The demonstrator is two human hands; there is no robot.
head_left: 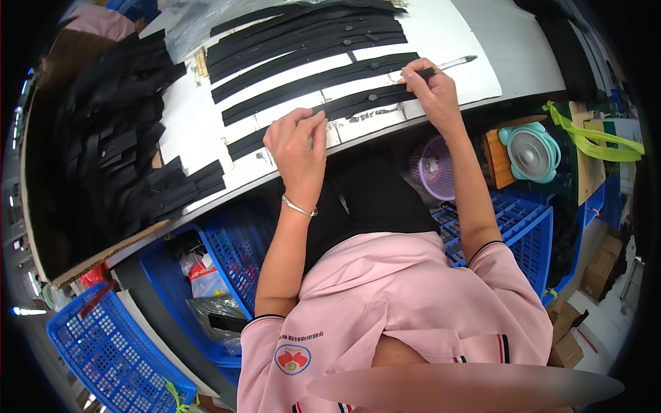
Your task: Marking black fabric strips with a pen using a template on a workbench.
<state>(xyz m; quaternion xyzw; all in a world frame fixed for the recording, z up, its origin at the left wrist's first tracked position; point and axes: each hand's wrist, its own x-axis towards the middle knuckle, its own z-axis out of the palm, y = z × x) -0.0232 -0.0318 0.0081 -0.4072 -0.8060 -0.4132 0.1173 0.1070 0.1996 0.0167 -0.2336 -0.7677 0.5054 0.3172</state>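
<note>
On a white board [475, 79] lie several long black fabric strips [310, 58], side by side, some bearing small round dark pieces like buttons. My left hand [299, 144], a bracelet at its wrist, has bent fingers at the nearest black fabric strip [344, 104], thumb and fingertips closed on its near edge. Toward that strip's right end, my right hand [434, 89] grips a pen [456, 63] with a clear barrel and a dark grip. The pen's barrel sticks out to the right; its lower end is partly hidden by my fingers. Dark marks run along the board beside the strip.
A cardboard box [41, 237] full of black strips [113, 131] stands at the left. Blue baskets [117, 351] flank my lap. Right of my knees are a purple basket [441, 180] and a small teal fan [530, 153]. Clear plastic [200, 24] lies at the far side.
</note>
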